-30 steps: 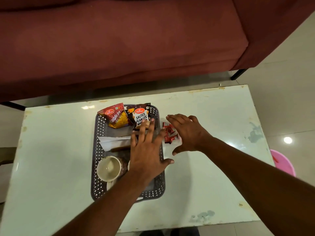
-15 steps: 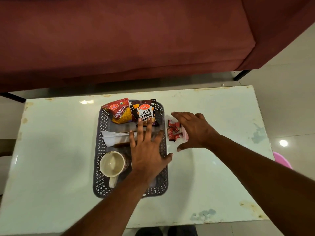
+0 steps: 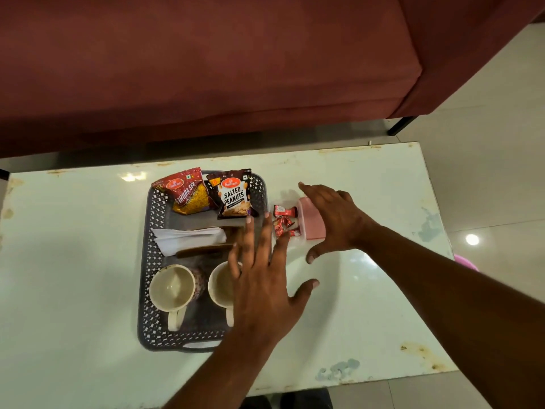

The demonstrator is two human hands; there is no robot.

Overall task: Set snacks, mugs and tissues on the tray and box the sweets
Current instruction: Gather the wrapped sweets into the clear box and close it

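Note:
A dark perforated tray (image 3: 153, 261) lies on the white table. At its far end are a red snack packet (image 3: 185, 193) and a salted peanuts packet (image 3: 234, 194); white tissues (image 3: 188, 237) lie in the middle, and two cream mugs (image 3: 172, 290) (image 3: 219, 286) stand at the near end. Right of the tray, red wrapped sweets (image 3: 283, 221) sit in a small clear box with a pink lid (image 3: 312, 222) beside it. My left hand (image 3: 262, 278) hovers flat over the tray's right side, fingers spread. My right hand (image 3: 336, 219) is open over the pink lid.
A maroon sofa (image 3: 206, 69) runs along the far side of the white table (image 3: 368, 305), with its black leg (image 3: 401, 125) on the tiled floor. A pink object (image 3: 466, 261) shows past the table's right edge.
My right hand has drifted right, uncovering the sweets and the pink lid. My left hand stayed spread over the tray; the second mug now shows beside it.

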